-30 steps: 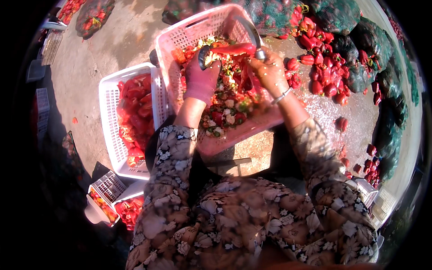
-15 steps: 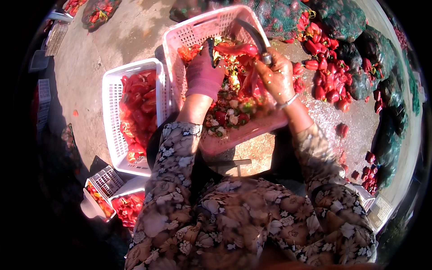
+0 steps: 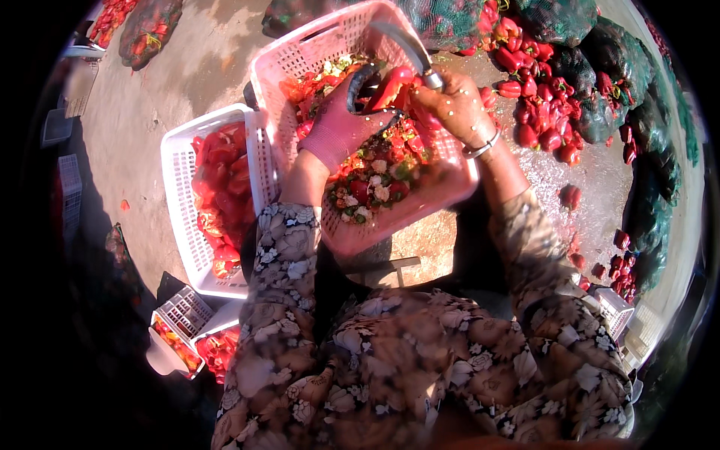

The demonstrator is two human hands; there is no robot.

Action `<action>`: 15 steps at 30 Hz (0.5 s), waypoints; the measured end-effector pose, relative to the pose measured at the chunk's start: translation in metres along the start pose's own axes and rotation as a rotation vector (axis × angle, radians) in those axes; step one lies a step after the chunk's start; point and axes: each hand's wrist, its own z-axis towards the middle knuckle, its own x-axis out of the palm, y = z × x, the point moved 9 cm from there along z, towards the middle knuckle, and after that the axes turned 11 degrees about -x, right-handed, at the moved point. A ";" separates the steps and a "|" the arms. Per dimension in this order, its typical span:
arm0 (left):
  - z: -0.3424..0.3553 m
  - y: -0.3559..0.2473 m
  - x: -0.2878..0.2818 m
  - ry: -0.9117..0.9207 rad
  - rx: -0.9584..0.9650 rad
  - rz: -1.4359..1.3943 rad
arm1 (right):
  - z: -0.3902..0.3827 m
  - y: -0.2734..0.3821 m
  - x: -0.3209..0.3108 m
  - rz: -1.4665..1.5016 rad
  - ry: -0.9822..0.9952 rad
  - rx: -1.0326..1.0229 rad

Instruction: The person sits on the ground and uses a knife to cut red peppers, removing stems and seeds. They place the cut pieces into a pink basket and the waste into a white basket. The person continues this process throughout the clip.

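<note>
My left hand (image 3: 341, 120), in a pink glove with a dark palm, grips a red pepper (image 3: 386, 88) over the pink perforated crate (image 3: 285, 45). My bare right hand (image 3: 457, 109), seeds stuck on it, is closed on the metal handle of a curved knife (image 3: 412, 52), close beside the pepper. A red piece hangs under my right fingers; whether they hold it, I cannot tell. Inside the pink crate lie pepper scraps, seed cores and stems (image 3: 375, 187). At its left stands a white crate (image 3: 174, 180) with cut red pepper pieces (image 3: 225, 180).
Green mesh sacks (image 3: 555, 19) line the back and right, beside loose red peppers (image 3: 544, 105) on the concrete floor (image 3: 165, 90). Smaller crates of peppers (image 3: 180, 315) stand at the lower left. A filled sack (image 3: 150, 34) lies at the back left.
My left hand has turned, its fingers now around the pepper, which is more upright. My right hand has shifted slightly up. The whole view has drifted a little with the head.
</note>
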 end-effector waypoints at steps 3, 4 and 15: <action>0.000 0.011 0.001 -0.074 -0.111 -0.131 | -0.002 0.011 0.018 0.086 0.088 -0.025; 0.003 0.018 -0.008 -0.130 -0.111 -0.136 | -0.003 0.014 0.022 0.128 0.073 -0.025; -0.046 0.008 -0.174 -0.714 0.214 -0.084 | -0.027 0.028 0.123 0.422 0.105 0.221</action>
